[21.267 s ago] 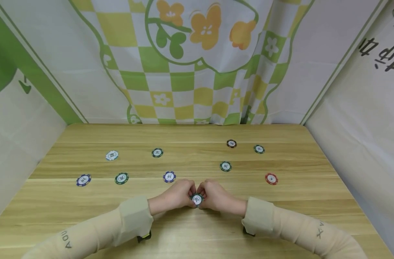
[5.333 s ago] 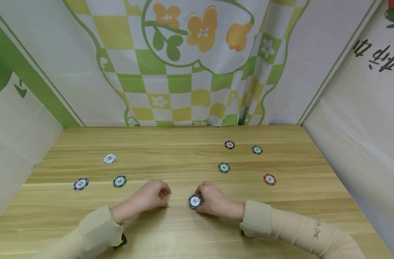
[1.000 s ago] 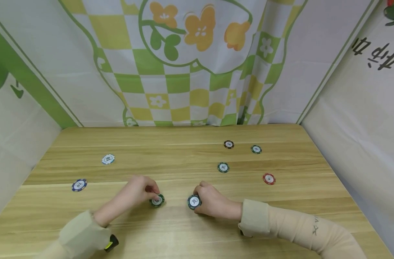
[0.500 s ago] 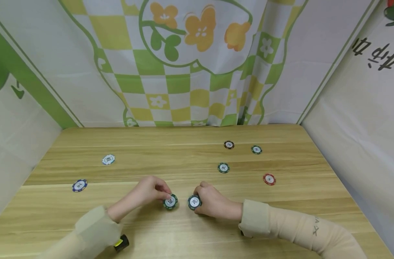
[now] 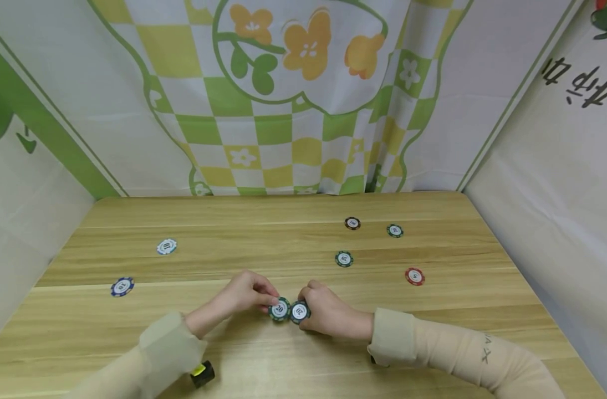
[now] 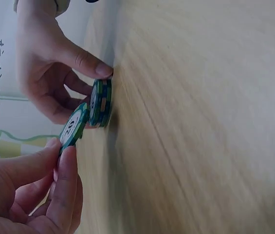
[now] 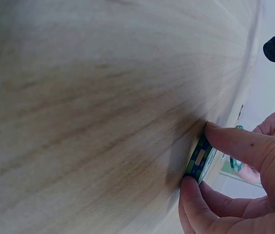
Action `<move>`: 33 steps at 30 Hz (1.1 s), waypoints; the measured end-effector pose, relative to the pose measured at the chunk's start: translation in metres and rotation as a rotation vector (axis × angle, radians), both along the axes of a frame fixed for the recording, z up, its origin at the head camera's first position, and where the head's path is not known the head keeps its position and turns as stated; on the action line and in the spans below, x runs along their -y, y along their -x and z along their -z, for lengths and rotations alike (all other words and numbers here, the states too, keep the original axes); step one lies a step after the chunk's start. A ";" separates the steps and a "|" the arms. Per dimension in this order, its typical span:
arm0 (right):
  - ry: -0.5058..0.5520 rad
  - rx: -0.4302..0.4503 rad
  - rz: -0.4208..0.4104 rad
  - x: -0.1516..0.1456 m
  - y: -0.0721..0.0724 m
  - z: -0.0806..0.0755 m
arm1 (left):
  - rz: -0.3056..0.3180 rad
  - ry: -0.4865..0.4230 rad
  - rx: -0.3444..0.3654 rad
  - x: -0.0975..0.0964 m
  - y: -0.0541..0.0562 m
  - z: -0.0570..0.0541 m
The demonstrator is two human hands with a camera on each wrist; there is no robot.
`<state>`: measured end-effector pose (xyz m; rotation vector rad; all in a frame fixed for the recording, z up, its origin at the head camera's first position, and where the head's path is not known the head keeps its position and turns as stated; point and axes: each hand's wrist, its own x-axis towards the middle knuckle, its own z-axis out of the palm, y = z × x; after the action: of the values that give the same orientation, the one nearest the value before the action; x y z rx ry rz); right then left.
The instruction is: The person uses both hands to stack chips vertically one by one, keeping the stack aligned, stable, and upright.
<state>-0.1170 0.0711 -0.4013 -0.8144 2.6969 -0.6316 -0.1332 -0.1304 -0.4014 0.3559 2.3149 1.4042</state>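
Note:
Between thumb and fingers, my left hand pinches a green-edged poker chip marked 20. It is tilted in the left wrist view, its far edge right at the rim of a short stack of poker chips. My right hand grips that stack by its edges on the wooden table. Another 20 is printed on the stack's top chip. From the side, in the right wrist view, the stack shows green and blue edges with pale blocks, and its lower face is hidden against the table.
To the left lie a white chip and a blue chip, both marked 10. On the right are a black chip, two green chips, and a red chip. A patterned curtain hangs behind the table.
Over the earlier frames, two chips at left-centre left their spots. My left hand then took the near-left green chip and brought it right to the stack. My right hand stayed nearly still.

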 end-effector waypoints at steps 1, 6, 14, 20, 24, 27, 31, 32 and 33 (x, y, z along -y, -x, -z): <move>0.001 -0.001 0.000 0.000 0.000 0.000 | -0.006 -0.007 0.010 -0.001 0.000 0.000; -0.003 -0.010 -0.007 0.000 0.000 0.001 | -0.036 -0.039 0.058 -0.008 -0.001 0.000; -0.002 -0.008 -0.002 0.000 0.000 0.001 | -0.075 -0.046 0.105 -0.019 0.001 0.005; -0.005 -0.007 -0.008 0.000 0.000 -0.001 | -0.088 -0.026 0.082 -0.025 0.000 0.007; 0.009 -0.013 -0.011 0.000 0.000 -0.001 | -0.071 -0.026 0.064 -0.029 -0.002 0.006; 0.022 -0.012 -0.015 0.000 0.000 -0.001 | -0.065 -0.018 0.055 -0.030 -0.003 0.007; 0.028 -0.011 -0.017 0.000 -0.001 -0.001 | -0.067 -0.004 0.046 -0.033 -0.003 0.009; 0.027 -0.013 -0.017 0.000 -0.001 -0.001 | -0.068 -0.001 0.045 -0.033 -0.004 0.010; 0.026 -0.015 -0.018 0.000 -0.001 0.000 | -0.067 0.002 0.042 -0.034 -0.004 0.010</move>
<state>-0.1159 0.0713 -0.4008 -0.8528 2.6969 -0.6608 -0.1289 -0.0968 -0.4111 0.2473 2.3139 1.4264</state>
